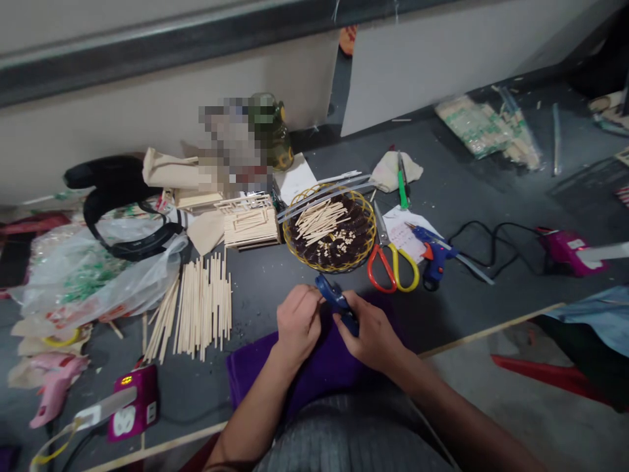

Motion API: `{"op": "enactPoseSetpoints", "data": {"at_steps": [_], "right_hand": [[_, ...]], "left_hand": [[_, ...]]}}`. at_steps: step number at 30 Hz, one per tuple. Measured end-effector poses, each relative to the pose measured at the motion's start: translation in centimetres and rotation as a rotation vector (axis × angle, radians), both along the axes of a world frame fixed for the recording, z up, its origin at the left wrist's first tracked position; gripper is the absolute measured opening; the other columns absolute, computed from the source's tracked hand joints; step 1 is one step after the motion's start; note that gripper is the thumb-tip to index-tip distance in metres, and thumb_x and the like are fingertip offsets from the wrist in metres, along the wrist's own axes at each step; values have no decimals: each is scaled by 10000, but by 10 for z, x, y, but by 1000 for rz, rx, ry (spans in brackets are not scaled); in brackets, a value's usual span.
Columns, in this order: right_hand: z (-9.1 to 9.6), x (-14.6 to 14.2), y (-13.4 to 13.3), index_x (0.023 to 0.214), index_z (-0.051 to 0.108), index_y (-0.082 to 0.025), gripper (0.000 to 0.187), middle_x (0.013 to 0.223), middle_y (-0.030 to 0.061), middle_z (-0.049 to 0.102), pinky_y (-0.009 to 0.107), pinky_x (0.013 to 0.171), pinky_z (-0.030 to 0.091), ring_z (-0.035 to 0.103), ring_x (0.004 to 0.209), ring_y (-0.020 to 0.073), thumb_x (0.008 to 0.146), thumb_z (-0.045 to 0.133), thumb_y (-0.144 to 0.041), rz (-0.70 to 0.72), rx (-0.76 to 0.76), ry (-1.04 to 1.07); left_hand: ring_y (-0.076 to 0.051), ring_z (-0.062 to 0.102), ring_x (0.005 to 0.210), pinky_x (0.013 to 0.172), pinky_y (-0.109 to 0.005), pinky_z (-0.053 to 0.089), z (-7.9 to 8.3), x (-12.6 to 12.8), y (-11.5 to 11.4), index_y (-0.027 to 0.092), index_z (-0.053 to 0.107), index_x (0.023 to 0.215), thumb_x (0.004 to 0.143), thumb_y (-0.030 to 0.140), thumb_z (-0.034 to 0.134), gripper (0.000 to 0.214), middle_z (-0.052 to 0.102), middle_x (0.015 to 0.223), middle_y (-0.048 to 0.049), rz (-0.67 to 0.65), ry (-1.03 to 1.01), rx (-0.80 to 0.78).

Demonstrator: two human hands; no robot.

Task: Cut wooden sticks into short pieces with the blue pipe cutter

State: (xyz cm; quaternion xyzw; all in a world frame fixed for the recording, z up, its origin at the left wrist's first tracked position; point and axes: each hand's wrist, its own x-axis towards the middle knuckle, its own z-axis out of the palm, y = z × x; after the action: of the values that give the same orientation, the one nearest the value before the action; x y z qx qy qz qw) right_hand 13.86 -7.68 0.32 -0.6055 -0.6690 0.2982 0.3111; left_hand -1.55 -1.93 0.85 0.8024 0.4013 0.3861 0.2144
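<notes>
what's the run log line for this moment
left hand: closed, any contents hidden | right hand: gripping blue tool | basket: wooden sticks inside

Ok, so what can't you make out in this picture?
All in the head view:
Left grip: inside hidden by its own fingers.
Blue tool: lower part covered by the right grip.
Item left of the green jar: blurred by pixel blocks.
Paper by the scissors: marks too small.
Blue fabric: cut off by right edge.

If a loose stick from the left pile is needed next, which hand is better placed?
Probably the left hand: it is nearer the loose sticks, while the right hand is farther away and grips the blue tool.
</notes>
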Motion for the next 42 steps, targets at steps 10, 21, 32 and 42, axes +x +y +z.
{"op": "enactPoseSetpoints", "data": {"at_steps": [10,21,32,42], "right_hand": [[-14,2,15,843,452,-232,50,627,-15,594,240,543,412,611,546,170,869,494,-225,-37,-75,-13],[-13,-5,7,923,465,-218,126,714,16,611,258,607,439,630,636,185,820,467,-146,-51,-24,-77],[10,-14,-11,1087,477,-172,358,927,105,616,389,780,488,592,855,264,740,461,-83,-49,39,-212],[9,-14,-15,1135,467,-161,411,973,121,595,431,819,494,571,921,281,731,477,-82,-54,76,-165]], "left_hand": [[-144,536,706,668,-243,423,-8,6,14,183,564,799,941,155,433,195,574,748,-28,-5,15,-207],[-104,392,596,580,-224,315,-17,1,16,154,558,684,842,480,601,365,485,640,18,-37,-562,-1062],[-51,224,492,460,-201,169,-1,-5,7,125,573,599,656,381,754,318,373,535,53,-76,-787,-1384],[-40,218,468,404,-177,160,11,2,6,128,540,546,580,249,710,212,347,509,57,-46,-835,-1493]]}}
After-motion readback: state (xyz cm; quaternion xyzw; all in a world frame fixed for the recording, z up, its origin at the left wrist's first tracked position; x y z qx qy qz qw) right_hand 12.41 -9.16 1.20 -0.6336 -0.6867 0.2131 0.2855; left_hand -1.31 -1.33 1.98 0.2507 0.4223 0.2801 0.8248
